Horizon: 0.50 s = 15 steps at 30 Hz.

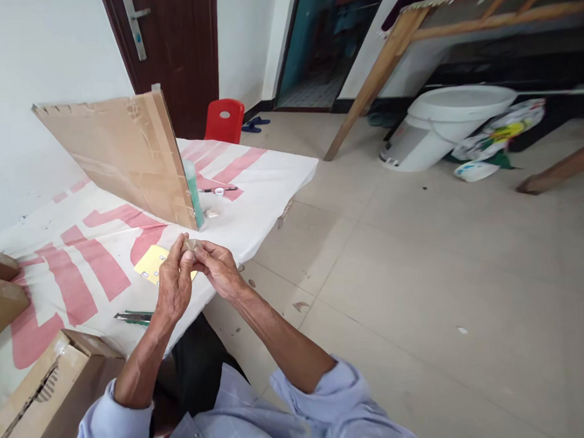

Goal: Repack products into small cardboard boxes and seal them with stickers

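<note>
Two hands meet above the worktop [270, 171] near its edge: the left hand [175, 283] and right hand [218, 266] both pinch one small beige piece [190, 245], probably for fine control. From it, a yellow card [151, 265] lies at eight o'clock, a cutter [135, 317] at seven; a cardboard panel [119, 155] bounds eleven, while floor [419, 258] opens at three.

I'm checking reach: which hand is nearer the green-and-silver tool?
Left. The left hand is beyond the green-and-silver tool, to its right; the right hand is farther right.
</note>
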Motion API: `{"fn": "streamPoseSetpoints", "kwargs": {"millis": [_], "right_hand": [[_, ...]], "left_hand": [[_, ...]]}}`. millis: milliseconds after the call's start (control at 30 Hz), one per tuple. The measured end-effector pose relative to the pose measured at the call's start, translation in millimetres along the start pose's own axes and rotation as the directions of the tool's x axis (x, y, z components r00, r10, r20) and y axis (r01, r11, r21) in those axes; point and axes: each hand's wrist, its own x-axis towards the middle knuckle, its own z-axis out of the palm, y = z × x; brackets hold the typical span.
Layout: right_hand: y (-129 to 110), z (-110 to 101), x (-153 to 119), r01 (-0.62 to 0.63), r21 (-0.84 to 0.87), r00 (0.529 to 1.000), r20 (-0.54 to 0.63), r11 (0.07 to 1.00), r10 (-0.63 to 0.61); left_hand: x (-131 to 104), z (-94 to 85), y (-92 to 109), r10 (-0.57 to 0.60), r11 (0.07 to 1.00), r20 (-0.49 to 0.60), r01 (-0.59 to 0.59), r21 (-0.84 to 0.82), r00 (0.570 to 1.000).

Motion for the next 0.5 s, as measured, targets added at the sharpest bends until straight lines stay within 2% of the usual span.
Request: {"fn": "streamPoseSetpoints", "kwargs": {"millis": [133,333,433,500], "right_hand": [[9.4,1.5,2.3,-0.004,-0.022,0.999,-0.041,1.000,0.003],[21.0,4.0,6.2,-0.034,-0.048,0.999,-0.041,0.998,0.032],[27.2,-2.5,6.6,-0.054,-0.117,0.997,-0.060,0.992,0.047],[30.9,-11.6,9.1,-0.040,-0.210,0.998,-0.055,0.977,0.029]], "left_hand": [[3.2,7.1,-6.0,-0.110,0.975,-0.077,0.093,-0.202,0.991],[8.8,11.7,-18.2,-0.280,0.809,-0.016,0.227,-0.542,0.960],[10.9,9.1,-27.6,-0.315,0.786,0.031,0.279,-0.552,0.949],[12.5,1.9,-33.8,-0.339,0.832,0.060,0.329,-0.447,0.939]]}}
